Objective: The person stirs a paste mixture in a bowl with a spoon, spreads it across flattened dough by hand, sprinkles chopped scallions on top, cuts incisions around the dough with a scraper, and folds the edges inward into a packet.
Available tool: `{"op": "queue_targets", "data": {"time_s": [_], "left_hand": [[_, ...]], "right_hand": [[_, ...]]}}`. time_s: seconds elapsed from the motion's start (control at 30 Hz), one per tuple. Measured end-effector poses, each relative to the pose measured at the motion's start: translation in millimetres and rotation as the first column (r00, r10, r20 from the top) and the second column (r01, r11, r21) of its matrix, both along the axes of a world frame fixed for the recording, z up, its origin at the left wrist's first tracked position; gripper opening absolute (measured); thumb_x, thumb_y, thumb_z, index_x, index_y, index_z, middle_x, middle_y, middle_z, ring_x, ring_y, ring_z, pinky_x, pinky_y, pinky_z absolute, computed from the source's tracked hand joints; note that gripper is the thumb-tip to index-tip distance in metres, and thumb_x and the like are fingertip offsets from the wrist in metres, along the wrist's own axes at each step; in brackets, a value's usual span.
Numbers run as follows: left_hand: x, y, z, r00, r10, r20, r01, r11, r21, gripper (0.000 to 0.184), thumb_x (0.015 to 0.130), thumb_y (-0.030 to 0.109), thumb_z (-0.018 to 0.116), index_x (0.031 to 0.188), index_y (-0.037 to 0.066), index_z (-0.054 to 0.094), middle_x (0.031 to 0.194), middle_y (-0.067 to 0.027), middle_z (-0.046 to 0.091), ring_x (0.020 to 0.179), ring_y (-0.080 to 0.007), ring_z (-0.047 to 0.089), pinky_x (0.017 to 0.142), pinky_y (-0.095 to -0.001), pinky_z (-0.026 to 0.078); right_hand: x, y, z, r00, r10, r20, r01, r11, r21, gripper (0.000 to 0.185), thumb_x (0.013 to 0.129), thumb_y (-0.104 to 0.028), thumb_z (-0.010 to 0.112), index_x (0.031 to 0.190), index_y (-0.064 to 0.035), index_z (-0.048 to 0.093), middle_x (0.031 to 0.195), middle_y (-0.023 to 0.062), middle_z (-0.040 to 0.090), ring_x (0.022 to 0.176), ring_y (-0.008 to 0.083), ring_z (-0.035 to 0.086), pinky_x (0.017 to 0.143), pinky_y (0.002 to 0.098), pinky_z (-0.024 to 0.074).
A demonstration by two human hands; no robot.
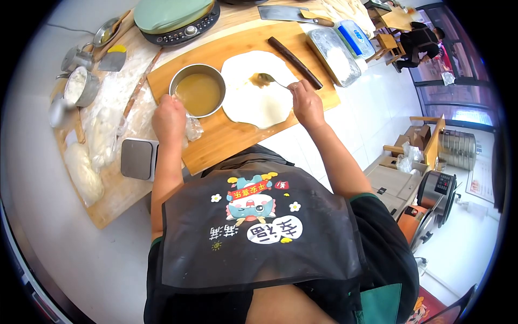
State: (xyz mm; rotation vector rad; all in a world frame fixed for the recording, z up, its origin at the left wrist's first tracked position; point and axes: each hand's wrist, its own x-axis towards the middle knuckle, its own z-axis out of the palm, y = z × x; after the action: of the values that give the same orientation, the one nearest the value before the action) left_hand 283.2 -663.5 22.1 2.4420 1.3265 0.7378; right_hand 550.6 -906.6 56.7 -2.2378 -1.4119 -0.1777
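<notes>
The likeliest trouble would be a spill: the left hand (169, 117) has its fingers closed on the rim of a round pan (195, 69), and a tug or tilt there could slop the brown liquid inside onto the dough (253, 108). The pan sits so close to the dough's edge that contact cannot be ruled out, so a shove might also wrinkle the sheet. The right hand (308, 105) grips the handle of a spoon (266, 78); too much pressure from its edge could tear the dough, and a runny brown patch (256, 81) might creep outward if the sheet slopes.

With six o'clock toward the person, the dough lies flat on a wooden board (208, 150) between the hands, at about ten o'clock from the right one and between two and three from the left. The spoon's bowl is over the patch, toward twelve from the dough's middle. The pan stands at nine, a dark rolling pin (295, 63) at two, and a crumpled clear bag (193, 128) lies just beside the left hand.
</notes>
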Motion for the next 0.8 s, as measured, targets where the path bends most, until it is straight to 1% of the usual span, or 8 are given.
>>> {"op": "queue_targets", "data": {"time_s": [0.27, 0.37, 0.4, 0.47, 0.6, 0.63, 0.73, 0.8], "left_hand": [[-5, 3, -5, 1.000, 0.017, 0.005, -0.016, 0.997, -0.070, 0.024, 0.094, 0.022, 0.054, 0.079, 0.003, 0.057, 0.069, -0.0239, 0.064, 0.067, -0.0450, 0.063, 0.060, -0.0539, 0.049], [-9, 4, -7, 1.000, 0.027, 0.012, -0.025, 0.994, -0.103, 0.026, 0.094, 0.023, 0.053, 0.080, 0.002, 0.058, 0.071, -0.0247, 0.064, 0.068, -0.0457, 0.062, 0.061, -0.0546, 0.048], [-8, 5, -7, 0.999, 0.026, 0.018, -0.024, 0.993, -0.113, 0.026, 0.094, 0.023, 0.053, 0.080, 0.002, 0.058, 0.072, -0.0250, 0.064, 0.069, -0.0460, 0.062, 0.062, -0.0548, 0.048], [-8, 6, -9, 0.999, 0.024, 0.042, -0.019, 0.992, -0.125, 0.027, 0.095, 0.024, 0.052, 0.081, 0.002, 0.058, 0.073, -0.0256, 0.064, 0.070, -0.0466, 0.062, 0.063, -0.0551, 0.048], [-14, 10, -18, 0.997, 0.019, 0.076, -0.008, 0.989, -0.150, 0.028, 0.095, 0.024, 0.051, 0.081, 0.001, 0.058, 0.075, -0.0265, 0.064, 0.072, -0.0478, 0.061, 0.065, -0.0558, 0.048], [-14, 10, -18, 0.997, 0.029, 0.066, -0.018, 0.986, -0.165, 0.030, 0.096, 0.026, 0.051, 0.081, 0.001, 0.058, 0.075, -0.0266, 0.064, 0.073, -0.0478, 0.061, 0.065, -0.0555, 0.047], [-13, 9, -20, 0.997, 0.041, 0.066, -0.025, 0.972, -0.232, 0.036, 0.097, 0.031, 0.051, 0.079, 0.001, 0.058, 0.075, -0.0267, 0.063, 0.074, -0.0479, 0.061, 0.065, -0.0542, 0.047], [-19, 10, -19, 0.994, 0.049, 0.093, -0.020, 0.956, -0.292, 0.042, 0.099, 0.036, 0.051, 0.078, 0.000, 0.058, 0.076, -0.0270, 0.063, 0.075, -0.0481, 0.060, 0.065, -0.0532, 0.046]], "right_hand": [[4, -6, -8, 0.999, -0.028, 0.027, 0.026, 0.998, 0.059, 0.008, 0.090, -0.002, 0.059, 0.099, -0.0016, 0.058, 0.090, 0.0136, 0.059, 0.077, 0.0357, 0.063, 0.064, 0.0424, 0.0507], [16, -8, -25, 0.984, 0.032, -0.174, 0.012, 0.969, 0.248, 0.010, 0.093, -0.004, 0.058, 0.102, -0.0008, 0.060, 0.085, 0.0090, 0.060, 0.065, 0.0230, 0.059, 0.056, 0.0345, 0.0466], [14, -6, -22, 0.880, -0.042, -0.474, 0.151, 0.969, 0.195, 0.011, 0.093, -0.005, 0.058, 0.103, -0.0004, 0.060, 0.083, 0.0071, 0.060, 0.063, 0.0183, 0.055, 0.054, 0.0313, 0.0436], [9, -2, -13, 0.415, -0.168, -0.894, 0.338, 0.941, -0.020, 0.012, 0.095, -0.006, 0.058, 0.104, 0.0004, 0.060, 0.081, 0.0033, 0.059, 0.058, 0.0088, 0.047, 0.051, 0.0249, 0.0377], [-16, 28, 3, 0.179, -0.033, -0.983, 0.268, 0.963, 0.017, 0.011, 0.095, -0.008, 0.059, 0.103, -0.0002, 0.060, 0.080, 0.0014, 0.058, 0.054, 0.0038, 0.039, 0.049, 0.0209, 0.0318], [-25, 39, 10, 0.205, -0.048, -0.978, 0.225, 0.974, -0.001, 0.013, 0.094, -0.010, 0.061, 0.104, -0.0014, 0.061, 0.080, 0.0007, 0.058, 0.055, 0.0039, 0.040, 0.049, 0.0204, 0.0321], [-51, 76, 15, 0.734, 0.060, -0.677, -0.051, 0.998, 0.033, 0.015, 0.092, -0.013, 0.063, 0.099, -0.0012, 0.066, 0.086, 0.0053, 0.067, 0.070, 0.0137, 0.059, 0.066, 0.0276, 0.0488], [-70, 100, 31, 0.813, 0.050, -0.581, -0.119, 0.990, -0.082, 0.014, 0.090, -0.011, 0.062, 0.098, -0.0018, 0.068, 0.092, 0.0119, 0.069, 0.081, 0.0227, 0.065, 0.076, 0.0334, 0.0515]]}}
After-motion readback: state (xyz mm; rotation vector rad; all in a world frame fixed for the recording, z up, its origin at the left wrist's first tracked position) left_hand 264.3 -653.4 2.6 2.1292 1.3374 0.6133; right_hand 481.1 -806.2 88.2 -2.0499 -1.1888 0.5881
